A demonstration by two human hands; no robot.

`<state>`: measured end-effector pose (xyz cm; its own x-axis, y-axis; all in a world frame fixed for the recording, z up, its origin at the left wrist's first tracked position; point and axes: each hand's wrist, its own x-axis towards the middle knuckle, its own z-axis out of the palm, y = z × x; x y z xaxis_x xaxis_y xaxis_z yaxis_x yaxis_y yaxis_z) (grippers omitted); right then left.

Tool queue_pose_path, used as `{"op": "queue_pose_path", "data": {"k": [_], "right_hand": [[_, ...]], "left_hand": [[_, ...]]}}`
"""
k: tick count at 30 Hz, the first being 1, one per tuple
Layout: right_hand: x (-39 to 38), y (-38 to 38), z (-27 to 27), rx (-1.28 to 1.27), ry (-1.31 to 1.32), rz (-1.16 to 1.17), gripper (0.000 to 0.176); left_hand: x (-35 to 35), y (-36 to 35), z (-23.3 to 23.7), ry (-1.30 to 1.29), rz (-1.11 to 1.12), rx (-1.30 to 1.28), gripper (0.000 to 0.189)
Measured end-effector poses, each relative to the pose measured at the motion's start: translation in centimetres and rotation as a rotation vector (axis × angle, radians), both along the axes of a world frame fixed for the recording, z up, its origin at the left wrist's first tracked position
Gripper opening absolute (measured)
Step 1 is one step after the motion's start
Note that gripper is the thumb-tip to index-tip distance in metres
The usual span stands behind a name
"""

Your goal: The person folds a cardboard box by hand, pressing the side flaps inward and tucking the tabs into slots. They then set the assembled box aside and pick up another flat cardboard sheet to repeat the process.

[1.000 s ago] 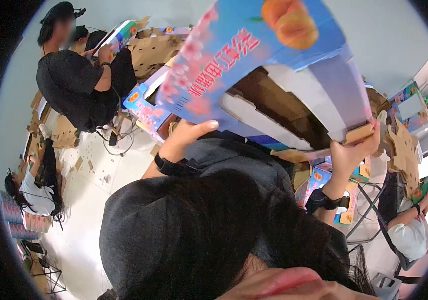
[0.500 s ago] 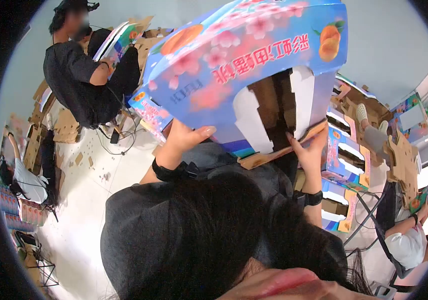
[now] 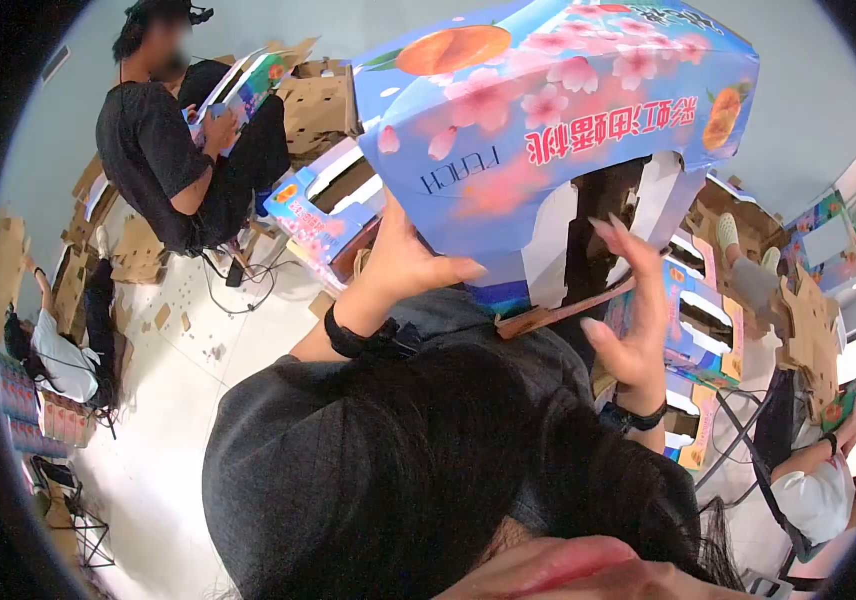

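A blue peach carton [image 3: 548, 110], printed with pink blossoms and inverted lettering, is held aloft, brown inside shown through cut-outs. The left hand [image 3: 403, 265] is clamped on its underside; the right hand [image 3: 638, 325] grip is apart beside its flap [image 3: 558, 312]. Left of the carton, a scrap-littered pale floor [image 3: 178, 400] is seen; right of it, open matching cartons [image 3: 698, 320] are stacked.

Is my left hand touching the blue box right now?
Touching. The head view shows the left hand pressed against the box, thumb across its printed side.

One head-worn camera — faces down, close to the box [image 3: 548, 120].
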<state>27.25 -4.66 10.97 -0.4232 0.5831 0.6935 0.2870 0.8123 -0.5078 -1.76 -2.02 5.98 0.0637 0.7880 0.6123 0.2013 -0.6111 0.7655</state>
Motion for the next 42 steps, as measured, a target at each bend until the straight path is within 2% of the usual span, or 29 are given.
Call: {"op": "queue_pose_path", "data": {"k": [1, 4, 7, 10, 12, 15, 17, 18, 20, 22, 23, 25, 27, 28, 31, 32, 38, 41, 42], "right_hand": [[-1.2, 0.2, 0.5, 0.000, -0.041, -0.013, 0.078], [-4.1, 2.3, -2.0, -0.136, 0.113, 0.115, 0.071], [-7.1, 4.3, -4.6, -0.340, 0.314, 0.023, 0.037], [-9.0, 5.1, -5.2, -0.206, 0.294, -0.158, 0.036], [-9.3, 5.3, -4.4, -0.048, 0.254, -0.202, 0.036], [-7.4, 6.3, -4.0, 0.179, 0.147, -0.288, 0.034], [-5.4, 6.7, -2.1, 0.369, 0.066, -0.315, 0.031], [-4.1, 6.9, -1.3, 0.422, 0.002, -0.294, 0.031], [-1.7, 7.2, 0.1, 0.534, -0.102, -0.267, 0.034], [-0.3, 6.8, 1.7, 0.617, -0.181, -0.282, 0.039], [0.5, 6.7, 2.3, 0.646, -0.207, -0.283, 0.041], [2.1, 6.5, 2.3, 0.704, -0.285, -0.348, 0.042], [3.4, 7.1, 1.7, 0.780, -0.334, -0.415, 0.042], [3.8, 7.3, 1.5, 0.855, -0.350, -0.426, 0.042], [5.0, 7.1, 0.8, 0.797, -0.515, -0.501, 0.042], [5.3, 7.2, 0.7, 0.796, -0.515, -0.495, 0.042], [6.1, 8.3, -0.3, 0.720, -0.525, -0.389, 0.038], [5.7, 8.4, -1.4, 0.710, -0.503, -0.298, 0.037], [5.2, 8.2, -1.5, 0.718, -0.501, -0.278, 0.036]], "left_hand": [[-0.1, 0.0, 0.0, -0.035, -0.018, -0.026, 0.116], [0.0, 0.3, -0.4, -0.100, -0.001, -0.003, 0.117], [0.3, 0.0, -1.0, -0.245, -0.013, -0.058, 0.115], [0.4, 0.0, -1.2, -0.379, -0.031, -0.087, 0.110], [-0.1, 0.0, -1.5, -0.315, -0.022, -0.072, 0.105], [-0.9, -0.6, -1.2, -0.019, -0.068, -0.029, 0.098], [-0.6, -1.5, 1.0, 0.160, -0.191, 0.025, 0.091], [-1.1, -1.3, 0.5, 0.282, -0.175, 0.036, 0.089], [-4.3, 1.6, -4.5, -0.140, -0.531, -0.099, 0.083], [-4.0, 1.5, -3.1, -0.443, -0.526, -0.264, 0.077], [-3.2, 1.0, -1.6, -0.529, -0.346, -0.357, 0.074], [-4.3, 2.9, -2.0, -0.445, -0.183, -0.379, 0.062], [-5.4, 4.3, -3.0, -0.631, -0.303, -0.288, 0.061], [-5.5, 4.4, -3.1, -0.606, -0.240, -0.331, 0.064], [-5.2, 4.2, -2.9, -0.665, -0.348, -0.295, 0.068], [-4.9, 4.0, -2.7, -0.624, -0.335, -0.294, 0.075], [-3.5, 4.2, -3.1, -0.248, -0.155, -0.210, 0.087], [-3.1, 3.9, -3.1, -0.099, -0.124, -0.038, 0.083], [-3.3, 3.3, -2.5, -0.064, -0.084, -0.067, 0.087]]}}
